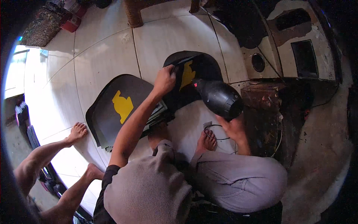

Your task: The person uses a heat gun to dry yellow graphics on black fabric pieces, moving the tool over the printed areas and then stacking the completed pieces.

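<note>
My right hand (234, 130) is wrapped round the handle of a black hair dryer (222, 99), whose nozzle points left at a yellow cutout shape (187, 75). That shape lies on a dark, rounded sheet (209, 67) on the floor. My left hand (165, 80) has its fingers closed at the sheet's left edge, where a thin lighter edge lifts a little. Left of it lies a stack of similar dark sheets (106, 99), the top one bearing another yellow cutout (123, 106). My left forearm crosses over the stack's right side.
Pale tiles (104, 56) cover the floor. A worn wooden box (261, 112) and a speaker-like cabinet (304, 56) stand on the right. Another person's bare foot (77, 131) rests at the left. A looped cable (218, 131) lies by my foot. Wooden furniture legs (133, 15) stand at the back.
</note>
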The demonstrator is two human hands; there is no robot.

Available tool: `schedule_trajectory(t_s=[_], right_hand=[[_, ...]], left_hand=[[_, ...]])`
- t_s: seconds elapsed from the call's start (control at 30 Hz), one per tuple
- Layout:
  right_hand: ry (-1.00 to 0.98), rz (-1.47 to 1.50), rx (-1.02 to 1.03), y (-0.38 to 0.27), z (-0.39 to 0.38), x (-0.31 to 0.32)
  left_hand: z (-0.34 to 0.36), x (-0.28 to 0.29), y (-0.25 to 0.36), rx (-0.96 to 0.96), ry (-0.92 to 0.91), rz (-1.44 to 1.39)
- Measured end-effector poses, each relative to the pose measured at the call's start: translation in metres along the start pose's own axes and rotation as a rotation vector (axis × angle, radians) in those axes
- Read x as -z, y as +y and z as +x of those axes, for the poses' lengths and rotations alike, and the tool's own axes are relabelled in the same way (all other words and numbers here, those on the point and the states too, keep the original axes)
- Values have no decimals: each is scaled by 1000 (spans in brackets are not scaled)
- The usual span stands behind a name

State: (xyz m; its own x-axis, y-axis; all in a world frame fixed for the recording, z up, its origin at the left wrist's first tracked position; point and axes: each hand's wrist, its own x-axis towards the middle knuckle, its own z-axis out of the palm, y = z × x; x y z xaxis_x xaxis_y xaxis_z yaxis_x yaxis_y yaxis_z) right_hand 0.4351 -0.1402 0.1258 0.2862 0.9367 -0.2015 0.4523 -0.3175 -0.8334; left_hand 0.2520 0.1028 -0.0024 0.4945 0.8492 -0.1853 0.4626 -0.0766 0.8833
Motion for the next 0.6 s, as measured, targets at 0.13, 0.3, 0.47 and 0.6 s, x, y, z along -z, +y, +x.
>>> schedule_trajectory(t_s=[0.13,0.3,0.47,0.6], right_hand=[[25,42,23,8,-1,2],[-47,-7,38,-1,-14,15],[-132,-32,111,-20,-3,4],[-58,-88,116,8,-3,-2]], left_hand=[[-7,31,-16,184,-71,-369],[-59,101,-28,325,-20,-399],[-122,168,-12,392,146,267],[-143,207,-19,490,180,586]])
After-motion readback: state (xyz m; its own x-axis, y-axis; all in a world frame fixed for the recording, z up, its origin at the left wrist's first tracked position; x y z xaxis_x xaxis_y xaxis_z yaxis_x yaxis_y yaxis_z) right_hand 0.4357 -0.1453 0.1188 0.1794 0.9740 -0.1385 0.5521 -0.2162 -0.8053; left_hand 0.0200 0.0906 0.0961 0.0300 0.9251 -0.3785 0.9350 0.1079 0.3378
